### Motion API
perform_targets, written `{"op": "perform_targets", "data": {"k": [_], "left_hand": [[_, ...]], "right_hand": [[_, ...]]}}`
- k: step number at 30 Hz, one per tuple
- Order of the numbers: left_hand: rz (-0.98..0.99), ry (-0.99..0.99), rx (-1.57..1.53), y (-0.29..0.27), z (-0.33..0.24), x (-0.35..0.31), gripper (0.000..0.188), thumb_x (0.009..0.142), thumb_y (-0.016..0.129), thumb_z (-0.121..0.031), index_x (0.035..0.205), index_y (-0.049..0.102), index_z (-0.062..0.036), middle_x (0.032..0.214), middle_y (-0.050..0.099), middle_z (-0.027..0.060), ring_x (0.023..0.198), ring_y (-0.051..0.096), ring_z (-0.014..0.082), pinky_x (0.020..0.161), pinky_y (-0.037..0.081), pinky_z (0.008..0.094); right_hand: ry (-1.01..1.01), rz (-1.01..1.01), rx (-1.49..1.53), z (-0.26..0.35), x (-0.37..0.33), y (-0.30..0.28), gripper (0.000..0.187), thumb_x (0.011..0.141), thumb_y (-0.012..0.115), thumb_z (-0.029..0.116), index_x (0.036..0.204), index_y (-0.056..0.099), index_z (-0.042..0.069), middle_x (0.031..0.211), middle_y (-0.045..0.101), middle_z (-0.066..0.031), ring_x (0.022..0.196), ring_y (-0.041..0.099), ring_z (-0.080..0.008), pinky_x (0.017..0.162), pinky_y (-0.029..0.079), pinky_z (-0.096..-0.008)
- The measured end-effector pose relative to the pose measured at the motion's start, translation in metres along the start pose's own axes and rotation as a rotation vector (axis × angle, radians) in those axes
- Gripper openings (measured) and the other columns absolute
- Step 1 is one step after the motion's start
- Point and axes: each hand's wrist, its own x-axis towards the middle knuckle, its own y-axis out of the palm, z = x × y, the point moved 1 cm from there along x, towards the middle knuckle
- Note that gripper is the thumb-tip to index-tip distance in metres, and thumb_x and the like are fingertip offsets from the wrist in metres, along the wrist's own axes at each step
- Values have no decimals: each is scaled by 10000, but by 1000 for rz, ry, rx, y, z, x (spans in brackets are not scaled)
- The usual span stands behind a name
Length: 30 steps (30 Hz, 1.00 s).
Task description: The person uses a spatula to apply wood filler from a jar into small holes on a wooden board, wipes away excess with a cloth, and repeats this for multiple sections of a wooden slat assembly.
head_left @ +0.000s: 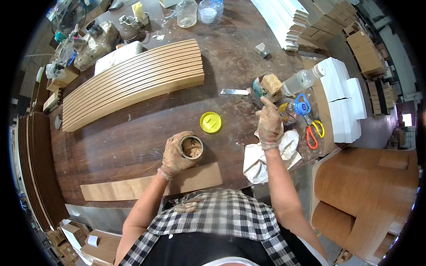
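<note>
Head view: gloved left hand (174,154) is holding an open tin (202,151) of brown paste (192,148) near yellow lid (210,122); gloved right hand (270,124) is hovering near metal blade (234,91), grip unclear.

One open tin (191,147), one yellow lid (211,122), one scraper (235,91), one white rag (255,164)
</note>
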Motion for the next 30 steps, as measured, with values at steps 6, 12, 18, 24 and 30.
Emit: {"op": "perform_targets", "data": {"k": [6, 12, 18, 24, 30], "left_hand": [[17, -15, 2, 4, 1, 4, 763, 546, 916, -244, 1222, 585, -114, 1158, 667, 91, 1104, 623, 315, 998, 464, 439], [83, -115, -5, -2, -2, 3, 733, 574, 899, -305, 1220, 602, -124, 1205, 648, 101, 1177, 581, 314, 1051, 418, 439], [69, -114, -3, -2, 4, -1, 758, 591, 896, -333, 1254, 591, -127, 1249, 631, 102, 1205, 569, 306, 1061, 404, 435], [21, -85, -24, -4, -6, 4, 604, 669, 839, -361, 1179, 641, -105, 1179, 673, 136, 1153, 606, 325, 1010, 437, 434], [16, -89, -64, -6, -5, 2, 674, 635, 865, -319, 1213, 608, -90, 1208, 654, 122, 1151, 601, 320, 1013, 440, 430]], "right_hand": [[160, 66, 101, -25, 4, 31, 383, 938, 520, 20, 1312, 599, -7, 1035, 670, -79, 754, 612, -109, 690, 494, -246], [-304, -10, -450, 34, 0, 12, 311, 944, 564, 89, 1247, 595, 25, 1218, 650, -194, 1085, 647, -373, 894, 548, -400], [-563, 290, -442, 63, -25, 63, 409, 863, 707, 163, 1250, 611, 73, 1107, 668, -156, 956, 664, -359, 820, 555, -415], [-417, 451, -540, 40, -29, 100, 178, 883, 637, 123, 1050, 644, 60, 924, 644, -149, 893, 639, -356, 789, 523, -458], [-446, 358, -258, 83, -45, 81, 178, 896, 660, 35, 1071, 627, 37, 1013, 713, -162, 828, 714, -329, 701, 569, -401]]}}
